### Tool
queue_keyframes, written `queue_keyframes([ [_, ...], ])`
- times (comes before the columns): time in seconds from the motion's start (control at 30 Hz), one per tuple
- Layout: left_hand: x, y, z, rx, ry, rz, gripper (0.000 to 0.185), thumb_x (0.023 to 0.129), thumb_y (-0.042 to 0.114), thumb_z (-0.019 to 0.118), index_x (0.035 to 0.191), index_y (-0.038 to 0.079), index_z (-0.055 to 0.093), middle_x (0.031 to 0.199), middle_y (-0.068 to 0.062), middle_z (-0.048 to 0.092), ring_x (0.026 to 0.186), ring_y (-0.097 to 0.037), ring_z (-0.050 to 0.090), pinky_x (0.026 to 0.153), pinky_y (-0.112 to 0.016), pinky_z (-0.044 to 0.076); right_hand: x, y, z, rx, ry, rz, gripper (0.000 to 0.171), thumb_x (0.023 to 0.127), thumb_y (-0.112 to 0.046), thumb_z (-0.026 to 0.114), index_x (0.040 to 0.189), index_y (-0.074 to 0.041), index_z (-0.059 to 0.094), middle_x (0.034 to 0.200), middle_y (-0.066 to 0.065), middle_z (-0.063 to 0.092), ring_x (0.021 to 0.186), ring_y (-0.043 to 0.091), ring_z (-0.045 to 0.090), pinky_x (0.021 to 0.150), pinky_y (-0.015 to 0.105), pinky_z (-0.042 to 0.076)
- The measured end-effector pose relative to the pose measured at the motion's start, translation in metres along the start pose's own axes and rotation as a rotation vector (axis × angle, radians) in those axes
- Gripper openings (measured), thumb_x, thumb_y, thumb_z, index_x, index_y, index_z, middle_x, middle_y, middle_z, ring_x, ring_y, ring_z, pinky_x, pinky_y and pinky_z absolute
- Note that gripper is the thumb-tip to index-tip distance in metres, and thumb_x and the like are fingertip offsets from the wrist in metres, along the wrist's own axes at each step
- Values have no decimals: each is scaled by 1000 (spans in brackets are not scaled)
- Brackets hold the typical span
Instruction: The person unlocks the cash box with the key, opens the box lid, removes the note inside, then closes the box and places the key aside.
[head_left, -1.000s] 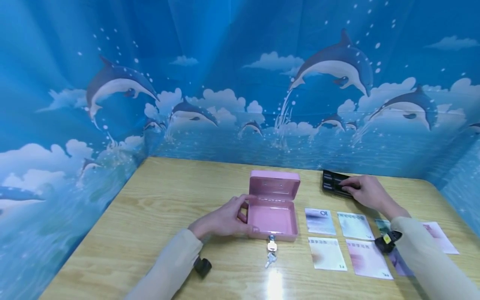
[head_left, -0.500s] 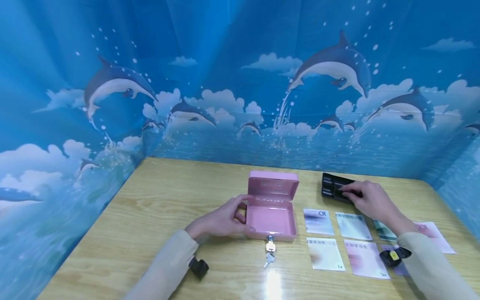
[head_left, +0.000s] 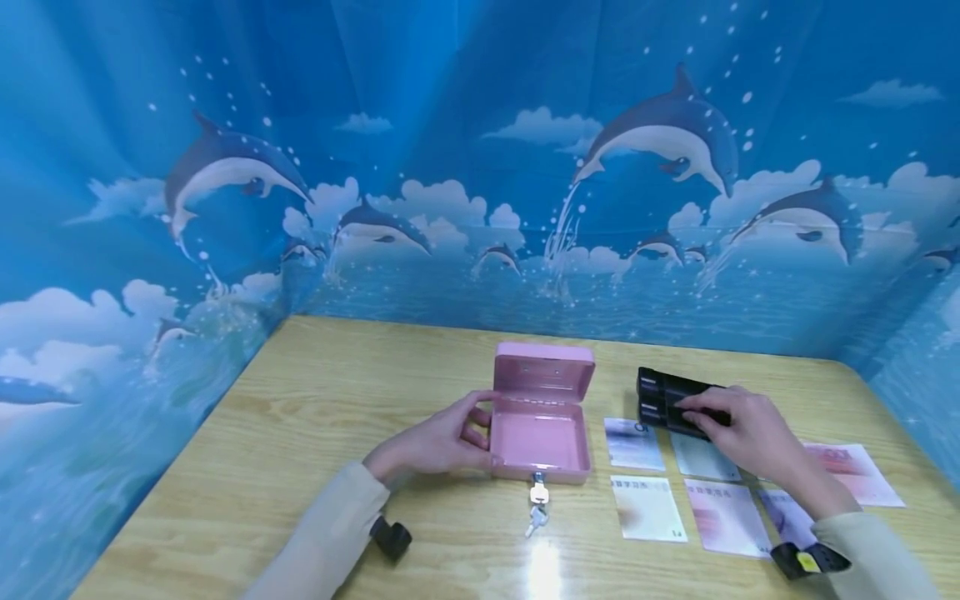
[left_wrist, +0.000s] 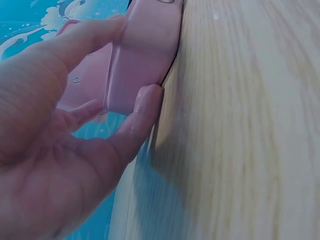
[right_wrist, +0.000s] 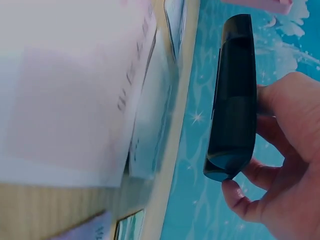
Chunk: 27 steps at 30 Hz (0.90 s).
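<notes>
A small pink box (head_left: 542,417) stands with its lid up on the wooden table (head_left: 300,417). My left hand (head_left: 438,442) holds its left side, thumb and fingers curled round the wall (left_wrist: 140,60). A key (head_left: 538,493) sits in its front lock with a second key hanging. My right hand (head_left: 750,429) grips a black tray (head_left: 663,398) and holds it lifted above the banknotes; the right wrist view shows the black tray (right_wrist: 232,95) edge-on in my fingers. Several banknotes (head_left: 648,507) lie flat to the right of the box.
Blue dolphin-print walls (head_left: 480,167) enclose the table on the left, back and right. A pink banknote (head_left: 855,473) lies near the right edge. Bare wood stretches left of the box and along the front edge.
My right hand has lifted the black tray off the table's back and carried it toward me, over the banknotes. The left hand has stayed on the pink box.
</notes>
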<state>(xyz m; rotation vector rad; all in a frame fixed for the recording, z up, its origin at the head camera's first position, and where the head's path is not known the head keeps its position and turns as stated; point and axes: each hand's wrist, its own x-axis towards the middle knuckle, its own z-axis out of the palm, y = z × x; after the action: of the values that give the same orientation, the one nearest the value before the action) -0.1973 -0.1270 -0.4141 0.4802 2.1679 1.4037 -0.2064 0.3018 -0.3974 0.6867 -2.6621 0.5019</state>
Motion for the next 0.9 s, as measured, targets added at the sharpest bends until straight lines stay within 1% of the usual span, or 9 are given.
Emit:
queue_keyframes([
  [0.13, -1, 0, -1, -8, -3, -12, 92, 85, 18, 83, 159, 26, 29, 138, -10, 56, 114, -20, 64, 104, -42, 54, -8, -15, 0, 51, 29, 6, 28, 79, 1, 83, 99, -19, 81, 92, 1, 79, 81, 22, 71, 59, 26, 54],
  [0.27, -2, 1, -2, -7, -3, -22, 91, 87, 17, 82, 159, 27, 28, 136, -10, 56, 112, -20, 65, 103, -41, 55, -13, -32, 0, 87, 54, -16, 31, 77, 2, 85, 97, -21, 81, 90, -3, 79, 79, 15, 71, 59, 25, 54],
  [0.33, -3, 1, -2, -3, -6, -18, 90, 87, 16, 81, 160, 27, 28, 136, -11, 56, 111, -20, 65, 102, -41, 56, -15, -38, 0, 107, 49, -31, 32, 76, 2, 84, 97, -21, 81, 89, -5, 78, 78, 10, 70, 57, 23, 53],
  [0.43, -3, 1, -2, -10, -9, -15, 91, 87, 16, 81, 160, 27, 28, 136, -11, 56, 111, -20, 65, 102, -42, 56, -16, -46, -1, 115, 43, -44, 33, 76, 2, 85, 97, -23, 81, 89, -8, 78, 79, 5, 69, 59, 22, 53],
  [0.6, -3, 1, -1, -58, 8, -47, 93, 84, 16, 84, 158, 31, 30, 135, -9, 55, 111, -21, 64, 102, -43, 55, -16, -58, 1, 128, 35, -58, 34, 75, 1, 86, 97, -25, 80, 90, -11, 78, 82, 3, 68, 63, 25, 57],
  [0.7, -2, 2, 0, -94, 27, -74, 94, 82, 16, 85, 157, 33, 32, 135, -8, 55, 112, -21, 63, 102, -43, 55, -16, -67, 2, 162, 29, -64, 35, 76, 0, 86, 98, -27, 80, 90, -13, 77, 84, 2, 68, 65, 27, 59],
  [0.8, -1, 2, 2, -126, 38, -81, 95, 80, 13, 86, 157, 31, 33, 136, -9, 54, 112, -22, 62, 101, -42, 55, -15, -75, 3, 208, 19, -69, 35, 78, 0, 85, 99, -28, 80, 91, -14, 77, 86, 1, 69, 65, 27, 59],
  [0.9, -1, 3, 2, -150, 37, -69, 96, 79, 10, 86, 158, 27, 33, 137, -12, 53, 112, -23, 62, 99, -42, 57, -14, -84, 5, 233, 11, -74, 35, 78, 0, 84, 99, -28, 80, 91, -15, 77, 86, 0, 68, 64, 26, 58],
])
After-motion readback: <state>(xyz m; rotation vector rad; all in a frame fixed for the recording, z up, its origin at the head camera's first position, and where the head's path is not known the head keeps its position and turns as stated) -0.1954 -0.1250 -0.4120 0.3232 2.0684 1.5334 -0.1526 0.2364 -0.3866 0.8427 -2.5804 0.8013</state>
